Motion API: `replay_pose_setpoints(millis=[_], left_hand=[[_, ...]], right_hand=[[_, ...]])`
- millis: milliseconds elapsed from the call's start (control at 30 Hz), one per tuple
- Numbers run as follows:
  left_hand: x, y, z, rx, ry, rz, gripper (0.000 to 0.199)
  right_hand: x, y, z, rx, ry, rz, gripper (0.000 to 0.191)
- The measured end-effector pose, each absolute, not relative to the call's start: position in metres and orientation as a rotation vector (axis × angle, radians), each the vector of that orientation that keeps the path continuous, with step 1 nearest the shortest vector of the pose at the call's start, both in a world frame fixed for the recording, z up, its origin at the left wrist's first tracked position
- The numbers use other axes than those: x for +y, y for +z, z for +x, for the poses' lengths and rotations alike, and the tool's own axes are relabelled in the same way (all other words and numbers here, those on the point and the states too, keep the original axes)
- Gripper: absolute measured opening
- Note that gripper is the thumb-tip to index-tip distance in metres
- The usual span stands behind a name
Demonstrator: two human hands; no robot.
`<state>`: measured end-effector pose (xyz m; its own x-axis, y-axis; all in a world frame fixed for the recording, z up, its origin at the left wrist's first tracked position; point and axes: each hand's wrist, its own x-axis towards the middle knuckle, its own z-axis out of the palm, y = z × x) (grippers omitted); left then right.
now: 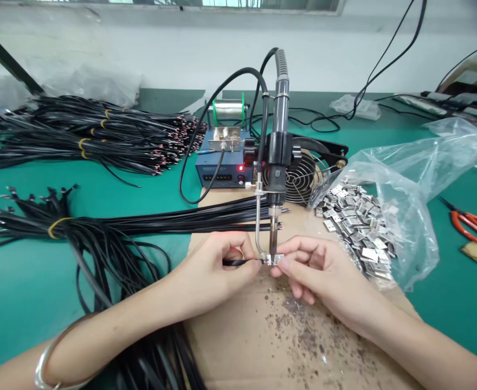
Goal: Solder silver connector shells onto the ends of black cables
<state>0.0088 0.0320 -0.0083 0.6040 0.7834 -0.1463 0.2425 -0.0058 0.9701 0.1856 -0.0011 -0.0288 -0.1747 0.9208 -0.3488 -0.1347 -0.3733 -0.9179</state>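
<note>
My left hand (226, 265) pinches a black cable (236, 262) close to its stripped end. Between the fingertips of my right hand (315, 265) is a small silver metal plate (278, 259). The cable end meets the plate right under the tip of an upright soldering iron (278, 157), which is clamped in a stand. A thin bent metal tube (258, 216) comes down beside the iron and ends near the same spot. The exact contact between wire, plate and tip is too small to make out.
A blue solder feeder (222, 170) with a solder spool (228, 110) stands behind, beside a fan (303, 176). Metal plates (356, 222) spill from a plastic bag (417, 238) at right, near orange-handled cutters (472, 225). Cable bundles (100, 127) lie left; spotted cardboard (238, 341) lies underneath.
</note>
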Motion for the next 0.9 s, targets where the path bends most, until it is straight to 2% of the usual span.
replay_pose_setpoints(millis=[267, 900], left_hand=[[0.0311, -0.0077, 0.0071, 0.878, 0.568, 1.632, 0.017], [0.0269, -0.0053, 0.0075, 0.958, 0.549, 1.583, 0.017]], right_hand=[[-0.0025, -0.0257, 0.1874, -0.975, 1.702, -1.200, 0.010], [-0.0059, -0.0262, 0.1909, -0.907, 1.774, -1.121, 0.019]])
